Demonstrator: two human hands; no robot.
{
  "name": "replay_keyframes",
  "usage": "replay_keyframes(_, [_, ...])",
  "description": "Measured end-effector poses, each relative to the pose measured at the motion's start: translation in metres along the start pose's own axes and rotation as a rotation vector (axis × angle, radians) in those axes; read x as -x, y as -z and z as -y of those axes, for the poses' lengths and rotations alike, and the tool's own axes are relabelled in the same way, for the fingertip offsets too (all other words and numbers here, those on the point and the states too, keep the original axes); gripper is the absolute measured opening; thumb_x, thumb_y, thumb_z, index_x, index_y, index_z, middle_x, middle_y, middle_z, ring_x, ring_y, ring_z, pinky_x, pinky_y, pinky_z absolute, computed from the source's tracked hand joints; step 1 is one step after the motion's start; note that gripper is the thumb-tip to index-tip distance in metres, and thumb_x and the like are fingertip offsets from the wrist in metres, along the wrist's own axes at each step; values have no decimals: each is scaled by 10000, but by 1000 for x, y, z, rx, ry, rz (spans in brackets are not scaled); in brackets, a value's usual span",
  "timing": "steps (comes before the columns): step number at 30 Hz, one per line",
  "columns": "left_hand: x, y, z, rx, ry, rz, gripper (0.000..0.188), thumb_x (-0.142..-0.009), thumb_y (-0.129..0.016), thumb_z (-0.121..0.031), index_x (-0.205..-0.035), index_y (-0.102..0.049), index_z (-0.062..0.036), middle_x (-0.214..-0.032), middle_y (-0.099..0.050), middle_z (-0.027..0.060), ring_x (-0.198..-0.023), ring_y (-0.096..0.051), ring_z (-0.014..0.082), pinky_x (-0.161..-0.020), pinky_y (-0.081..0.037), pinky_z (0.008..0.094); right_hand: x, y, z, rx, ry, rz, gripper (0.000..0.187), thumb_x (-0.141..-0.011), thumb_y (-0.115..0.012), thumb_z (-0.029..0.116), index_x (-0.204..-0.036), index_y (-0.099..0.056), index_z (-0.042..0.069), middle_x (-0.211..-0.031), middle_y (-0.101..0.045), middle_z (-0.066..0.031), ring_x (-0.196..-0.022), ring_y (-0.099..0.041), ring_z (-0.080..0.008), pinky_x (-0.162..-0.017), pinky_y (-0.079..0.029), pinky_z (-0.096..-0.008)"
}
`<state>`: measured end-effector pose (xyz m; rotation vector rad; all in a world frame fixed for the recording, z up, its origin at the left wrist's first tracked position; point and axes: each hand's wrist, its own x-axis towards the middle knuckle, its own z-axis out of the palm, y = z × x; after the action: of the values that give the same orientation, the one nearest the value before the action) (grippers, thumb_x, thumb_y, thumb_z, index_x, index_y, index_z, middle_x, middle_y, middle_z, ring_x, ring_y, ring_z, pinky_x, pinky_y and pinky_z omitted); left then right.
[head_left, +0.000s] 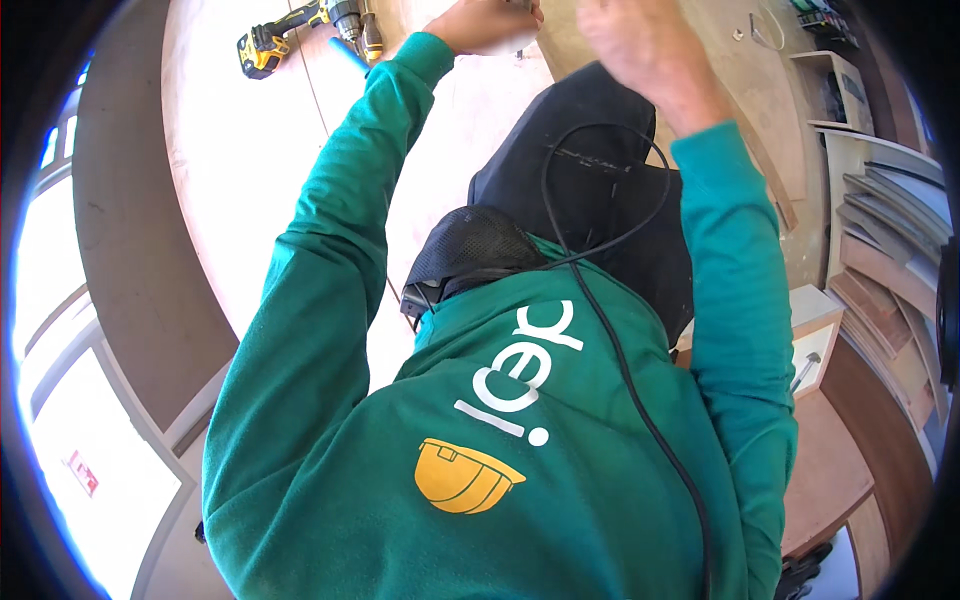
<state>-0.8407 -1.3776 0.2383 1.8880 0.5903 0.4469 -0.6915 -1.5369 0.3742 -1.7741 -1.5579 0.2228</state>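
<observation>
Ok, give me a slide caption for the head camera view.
Left hand and right hand near the frame's top, a yellow drill to their left.

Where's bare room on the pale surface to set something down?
Bare patches lie between the brown panel and left sleeve, and between that sleeve and the black trousers. Crowded: left of the left hand, with drill, screwdriver and blue item.

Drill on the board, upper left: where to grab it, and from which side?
Grip the drill's handle, the slimmer stretch between the yellow battery and the chuck. I'd come from the near side with the left hand: the drill seems laid on its side, and a yellow-and-black hand tool crowds the chuck end. The frame crops its top.
</observation>
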Motion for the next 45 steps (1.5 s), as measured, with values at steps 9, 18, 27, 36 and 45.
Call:
replay_keyframes(9, [14, -11, -12, 204, 30, -124, 267, -912, -733, 13, -1150, -633, -55, -991, -643, 20, -894, -624, 146, -1061, -483, 436, 14, -9, 14, 51, -177, 251, 505, -1084, -477, 395, -1096, -714, -51, -996, -723, -323, -994, -679, -511, -901, -497, -594])
replay_keyframes(18, [52, -16, 15, -165, 17, -99, 205, -947, -788, -106, -1108, -692, -23, -1063, -760, 117, -994, -733, 203, -907, -601, 348, 25, -22, -43, 60, -273, 303, 620, -1089, -467, 571, -1017, -660, -14, -842, -669, -242, -798, -639, -412, -784, -487, -507])
replay_keyframes(27, [78, -24, 88, 27, -372, -1175, 226, -887, -815, 42, -1056, -701, -55, -1044, -710, 113, -954, -718, 193, -823, -595, 332, 86, -17, -70, -6, -525, 352, 601, -1091, -477, 543, -991, -644, -26, -910, -706, -305, -914, -660, -521, -825, -495, -566])
replay_keyframes(36, [114, 59, 29, -978, -79, -385, 316, -992, -676, -221, -1242, -557, -67, -1080, -686, 271, -881, -696, 488, -755, -572, 561, 32, -91, -110, 117, -280, 487, 443, -1036, -569, 398, -1091, -651, -34, -1006, -731, -301, -969, -689, -514, -860, -528, -593])
replay_keyframes(45, [311, 19, 68, -778, 883, -528, 481, -1005, -659, -348, -1353, -525, -43, -1213, -617, 292, -1008, -652, 516, -823, -533, 601, 27, -264, -35, 20, 325, 917, 253, -971, -616, 236, -1074, -696, 19, -957, -736, -212, -1010, -714, -413, -881, -578, -534])
